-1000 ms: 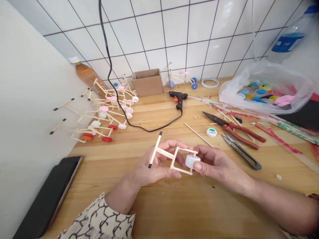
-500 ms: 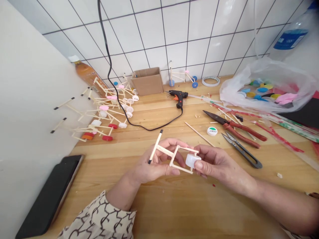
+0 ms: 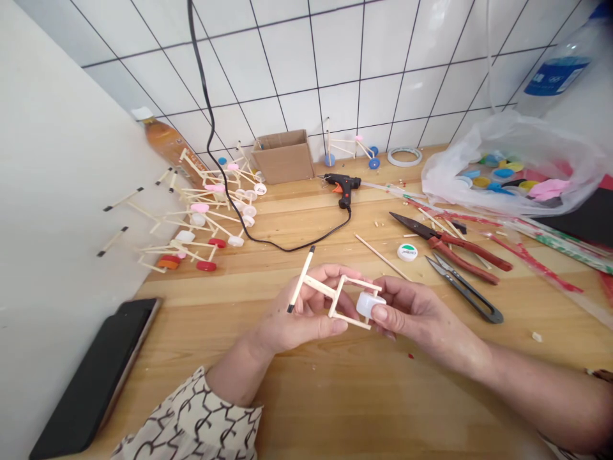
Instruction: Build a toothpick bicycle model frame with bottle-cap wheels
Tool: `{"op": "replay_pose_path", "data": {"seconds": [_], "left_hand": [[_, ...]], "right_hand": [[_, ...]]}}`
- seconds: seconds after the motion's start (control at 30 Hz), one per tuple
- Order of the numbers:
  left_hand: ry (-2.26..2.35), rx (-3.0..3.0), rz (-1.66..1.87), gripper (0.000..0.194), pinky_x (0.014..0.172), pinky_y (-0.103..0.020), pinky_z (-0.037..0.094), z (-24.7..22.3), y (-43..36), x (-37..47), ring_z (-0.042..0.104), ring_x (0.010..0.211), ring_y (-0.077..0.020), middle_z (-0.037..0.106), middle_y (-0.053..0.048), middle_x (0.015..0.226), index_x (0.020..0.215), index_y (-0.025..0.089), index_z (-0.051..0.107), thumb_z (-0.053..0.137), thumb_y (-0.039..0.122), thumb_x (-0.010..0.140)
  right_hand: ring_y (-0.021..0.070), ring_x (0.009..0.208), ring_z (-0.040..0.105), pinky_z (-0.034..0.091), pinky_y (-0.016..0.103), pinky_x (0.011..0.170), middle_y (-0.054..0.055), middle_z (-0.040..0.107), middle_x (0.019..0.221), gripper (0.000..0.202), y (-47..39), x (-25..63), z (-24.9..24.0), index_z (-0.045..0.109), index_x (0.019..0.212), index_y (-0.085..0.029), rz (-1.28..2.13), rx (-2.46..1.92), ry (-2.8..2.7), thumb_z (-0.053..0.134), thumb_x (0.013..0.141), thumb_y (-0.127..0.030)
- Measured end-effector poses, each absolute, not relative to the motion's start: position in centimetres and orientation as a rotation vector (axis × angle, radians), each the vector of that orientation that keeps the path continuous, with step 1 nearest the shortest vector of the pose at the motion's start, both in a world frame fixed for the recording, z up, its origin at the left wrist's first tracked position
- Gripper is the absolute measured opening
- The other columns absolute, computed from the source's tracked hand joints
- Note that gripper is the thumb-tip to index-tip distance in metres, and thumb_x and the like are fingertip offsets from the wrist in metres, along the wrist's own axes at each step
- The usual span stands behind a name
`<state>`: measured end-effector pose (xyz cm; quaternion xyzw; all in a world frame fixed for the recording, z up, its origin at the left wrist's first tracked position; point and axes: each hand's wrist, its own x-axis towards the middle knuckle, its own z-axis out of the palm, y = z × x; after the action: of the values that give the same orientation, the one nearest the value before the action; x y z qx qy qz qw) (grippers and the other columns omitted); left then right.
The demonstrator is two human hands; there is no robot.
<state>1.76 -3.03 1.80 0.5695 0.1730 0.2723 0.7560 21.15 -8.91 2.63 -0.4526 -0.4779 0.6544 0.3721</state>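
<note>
Between my hands is a small frame of wooden sticks, with a black-tipped crossbar at its left end and a two-pronged fork at its right. My left hand is closed around the frame, thumb along the lower prong. A white plastic bottle cap sits between the prongs on a short cross stick. My right hand pinches this cap, thumb in front and fingers behind. Part of the cap is hidden by the thumb. Beyond the hands lie a thin wooden stick and a white-and-green cap.
A glue gun lies at the back with its black cord. Red-handled pliers and thread snips are at right, near a plastic bag of coloured caps. Stick models, a carton and a phone stand or lie leftward.
The stick frame has shifted and tilted very slightly in my hands, its crossbar a little up and to the right. Both hands keep their hold.
</note>
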Motion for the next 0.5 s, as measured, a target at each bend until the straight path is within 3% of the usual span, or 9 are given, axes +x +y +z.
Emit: {"op": "replay_pose_path", "data": {"seconds": [0.1, 0.23, 0.5], "left_hand": [[0.422, 1.217, 0.611, 0.044, 0.069, -0.026, 0.047, 1.72, -3.17, 1.95, 0.061, 0.074, -0.0144, 0.065, -0.004, 0.084, 0.113, 0.02, 0.055, 0.067, 0.011, 0.072], [0.465, 1.208, 0.6, 0.041, 0.06, -0.023, 0.044, 1.78, -3.21, 2.08, 0.057, 0.065, -0.0117, 0.062, -0.002, 0.076, 0.113, 0.019, 0.056, 0.065, 0.013, 0.074], [0.416, 1.209, 0.669, 0.043, 0.076, -0.028, 0.045, 1.21, -3.04, 2.14, 0.054, 0.081, -0.0146, 0.062, -0.005, 0.09, 0.112, 0.019, 0.058, 0.066, 0.012, 0.071]], "right_hand": [[0.0088, 0.059, 0.041, 0.032, 0.022, 0.054, -0.002, 0.05, 0.07, 0.036, -8.9, 21.08, 2.7, 0.053, 0.083, -0.016, 1.678, -1.169, -1.217, 0.062, 0.076, -0.051], [0.0088, 0.057, 0.04, 0.032, 0.023, 0.053, -0.002, 0.05, 0.067, 0.038, -8.88, 21.01, 2.73, 0.055, 0.085, -0.017, 1.683, -1.158, -1.21, 0.062, 0.075, -0.053], [0.0085, 0.059, 0.042, 0.031, 0.022, 0.054, -0.002, 0.053, 0.073, 0.034, -8.69, 20.97, 2.73, 0.057, 0.085, -0.017, 1.684, -1.17, -1.199, 0.064, 0.075, -0.049]]}}
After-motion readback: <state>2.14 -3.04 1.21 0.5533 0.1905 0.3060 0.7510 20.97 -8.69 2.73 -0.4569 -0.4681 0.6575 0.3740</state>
